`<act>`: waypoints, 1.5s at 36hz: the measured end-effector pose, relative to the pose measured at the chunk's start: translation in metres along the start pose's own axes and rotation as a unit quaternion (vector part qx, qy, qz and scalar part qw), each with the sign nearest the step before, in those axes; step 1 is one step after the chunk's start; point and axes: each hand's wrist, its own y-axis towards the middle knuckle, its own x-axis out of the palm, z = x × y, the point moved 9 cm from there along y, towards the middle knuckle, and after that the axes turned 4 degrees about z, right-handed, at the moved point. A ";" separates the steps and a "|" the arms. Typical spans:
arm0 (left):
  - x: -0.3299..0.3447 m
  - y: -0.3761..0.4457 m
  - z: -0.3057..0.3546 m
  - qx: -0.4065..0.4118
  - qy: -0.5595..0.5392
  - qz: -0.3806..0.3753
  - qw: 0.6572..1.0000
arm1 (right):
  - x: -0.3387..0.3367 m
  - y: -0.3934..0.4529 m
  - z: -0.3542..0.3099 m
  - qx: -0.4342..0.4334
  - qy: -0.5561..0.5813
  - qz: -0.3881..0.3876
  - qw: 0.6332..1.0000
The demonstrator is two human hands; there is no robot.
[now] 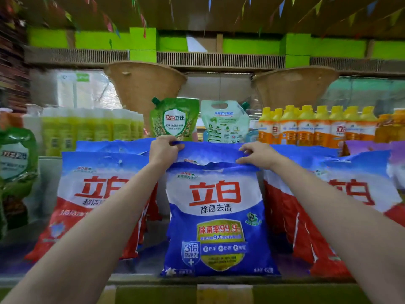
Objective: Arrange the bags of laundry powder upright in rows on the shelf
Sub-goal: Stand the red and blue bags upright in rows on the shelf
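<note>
While upright, blue bag (217, 218), both hands gripping.

Both hands (210, 150) apparently pinching, outstretched

Above the hands runs an upper shelf edge (219, 59) of ribbed cardboard with bright green panels (142, 43). Two brown cardboard braces (144, 84) flare beneath it. Coloured pennant strings (109, 23) hang from the dim brown ceiling.

One wide view from my head, facing the shelf (219, 278) straight on, tilted slightly down, close enough that my forearms reach in from both bottom corners.
</note>
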 end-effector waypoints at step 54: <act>0.168 -0.096 0.197 0.075 0.106 -0.169 0.977 | -0.149 -0.067 0.173 0.013 -0.205 0.021 0.978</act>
